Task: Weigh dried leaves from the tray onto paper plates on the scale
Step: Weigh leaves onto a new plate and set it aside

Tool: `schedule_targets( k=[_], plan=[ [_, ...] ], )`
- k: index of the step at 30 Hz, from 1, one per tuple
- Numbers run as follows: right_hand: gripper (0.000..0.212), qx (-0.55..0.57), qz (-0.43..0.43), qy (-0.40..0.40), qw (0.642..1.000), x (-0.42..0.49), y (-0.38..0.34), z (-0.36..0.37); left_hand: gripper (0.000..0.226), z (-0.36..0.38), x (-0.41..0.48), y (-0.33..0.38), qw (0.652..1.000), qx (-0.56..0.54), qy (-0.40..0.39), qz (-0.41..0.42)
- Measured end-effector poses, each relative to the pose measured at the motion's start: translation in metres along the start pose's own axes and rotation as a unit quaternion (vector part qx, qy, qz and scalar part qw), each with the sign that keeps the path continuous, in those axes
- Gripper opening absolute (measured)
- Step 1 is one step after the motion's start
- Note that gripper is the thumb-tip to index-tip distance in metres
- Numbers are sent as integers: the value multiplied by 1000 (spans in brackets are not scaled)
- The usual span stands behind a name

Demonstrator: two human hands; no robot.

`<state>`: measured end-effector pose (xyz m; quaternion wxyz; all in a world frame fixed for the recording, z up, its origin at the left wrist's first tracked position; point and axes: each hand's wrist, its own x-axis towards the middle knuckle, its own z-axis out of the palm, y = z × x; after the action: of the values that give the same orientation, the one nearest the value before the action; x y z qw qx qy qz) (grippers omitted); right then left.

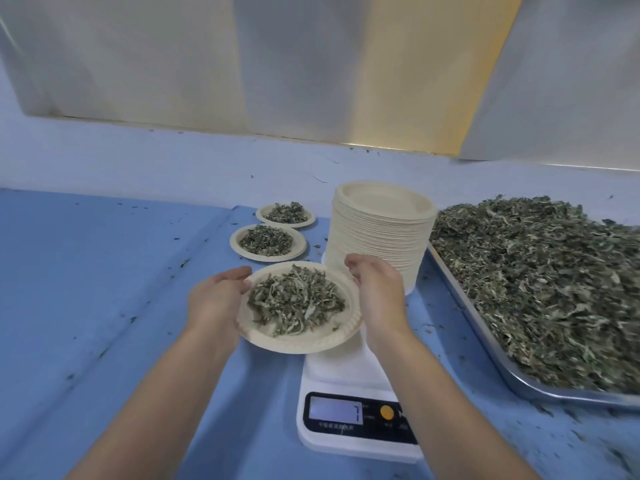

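Left hand (216,299) and right hand (379,292) grip opposite rims of a plate (298,344) of leaves (298,299). It overlaps the scale's (346,375) left side.

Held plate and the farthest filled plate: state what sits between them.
Head view: another paper plate of dried leaves sits between the held plate and the farthest plate.

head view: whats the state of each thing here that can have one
round beige paper plate, loaded with dried leaves, held up
left hand, grip on its left rim
right hand, grip on its right rim
white digital scale, display lit, digits blurred
nearer beige plate behind, filled, set down
farther beige plate, filled, set down
tall stack of beige plates, empty, upright
steel tray, heaped with leaves
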<state>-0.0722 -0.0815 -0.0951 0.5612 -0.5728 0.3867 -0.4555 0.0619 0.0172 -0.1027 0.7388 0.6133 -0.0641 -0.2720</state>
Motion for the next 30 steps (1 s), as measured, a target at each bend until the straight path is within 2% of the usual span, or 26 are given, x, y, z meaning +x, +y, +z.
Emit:
schedule_targets(
  k=[7,11,17,24,30],
  plan=[
    [16,-77,-37,-48,995,12,-1,48,30,-31,32,8,994,-38,96,33],
    [18,-79,-18,-56,995,11,5,67,30,-33,51,3,983,-41,168,67],
    [17,-42,23,-83,995,6,12,88,36,-28,73,-15,970,-35,236,54],
    [18,-29,30,-120,992,0,16,98,41,-20,79,-24,971,-1,230,64],
    [19,0,23,-115,993,0,11,91,43,-16,75,-19,979,92,172,65]
  ],
)
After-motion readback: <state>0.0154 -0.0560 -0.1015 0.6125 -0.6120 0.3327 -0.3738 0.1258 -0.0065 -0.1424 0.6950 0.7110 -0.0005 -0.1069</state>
